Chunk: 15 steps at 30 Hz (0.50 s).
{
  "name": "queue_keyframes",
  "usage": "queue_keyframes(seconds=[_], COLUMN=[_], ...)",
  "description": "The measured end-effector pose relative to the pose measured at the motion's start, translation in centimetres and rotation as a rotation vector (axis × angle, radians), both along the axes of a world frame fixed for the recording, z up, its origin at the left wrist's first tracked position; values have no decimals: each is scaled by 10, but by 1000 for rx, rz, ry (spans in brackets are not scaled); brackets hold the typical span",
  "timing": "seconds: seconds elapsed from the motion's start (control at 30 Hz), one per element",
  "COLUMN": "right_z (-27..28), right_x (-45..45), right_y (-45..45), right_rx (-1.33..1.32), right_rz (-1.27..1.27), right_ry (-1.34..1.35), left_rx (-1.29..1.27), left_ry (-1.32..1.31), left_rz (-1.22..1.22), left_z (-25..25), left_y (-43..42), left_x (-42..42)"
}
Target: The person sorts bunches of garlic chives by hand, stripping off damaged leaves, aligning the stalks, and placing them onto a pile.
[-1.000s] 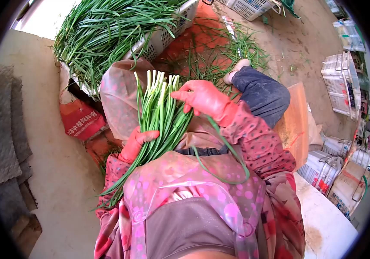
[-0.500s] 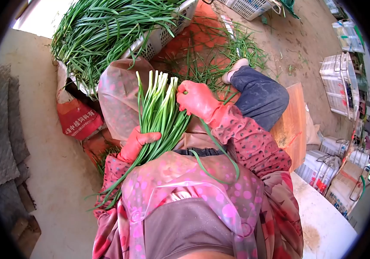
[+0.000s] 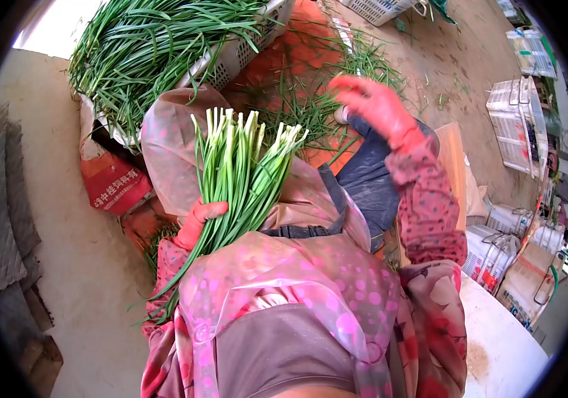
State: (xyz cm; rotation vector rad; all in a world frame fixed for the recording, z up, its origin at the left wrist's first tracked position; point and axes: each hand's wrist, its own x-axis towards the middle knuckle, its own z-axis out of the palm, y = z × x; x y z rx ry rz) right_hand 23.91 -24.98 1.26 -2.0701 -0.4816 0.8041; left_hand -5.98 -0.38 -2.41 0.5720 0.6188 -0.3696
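Note:
A bunch of long green stalks with pale cut ends (image 3: 237,172) rests over my lap, the pale ends pointing away from me. My left hand (image 3: 203,219), in a red glove, is wrapped round its lower part. Some stalks on the bunch's right side fan outward. My right hand (image 3: 373,106), also gloved in red, is raised to the right, apart from the bunch, with its fingers spread and slightly blurred; nothing shows in it.
A white crate (image 3: 237,60) heaped with green leaves (image 3: 151,53) stands at the upper left. Loose leaves (image 3: 297,99) litter the red floor patch. A red bag (image 3: 117,186) lies at left. More crates (image 3: 514,126) stand at right, beside a wooden board (image 3: 453,152).
My right hand has moved from the bunch out to the right and opened. The long leaf that hung below it is gone from view. The stalks on the bunch's right side have spread outward.

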Motion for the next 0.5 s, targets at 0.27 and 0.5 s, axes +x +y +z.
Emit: queue_keyframes(seconds=[0.27, 0.5], right_z=[-25, -1], right_x=[-82, 54], right_y=[34, -40], right_rx=[197, 195], right_rz=[-109, -750], right_ry=[518, -41], left_rx=[38, -35], left_ry=[-10, 47], left_rz=[1, 31], left_z=[6, -2], left_y=[-6, 2], left_x=[3, -7])
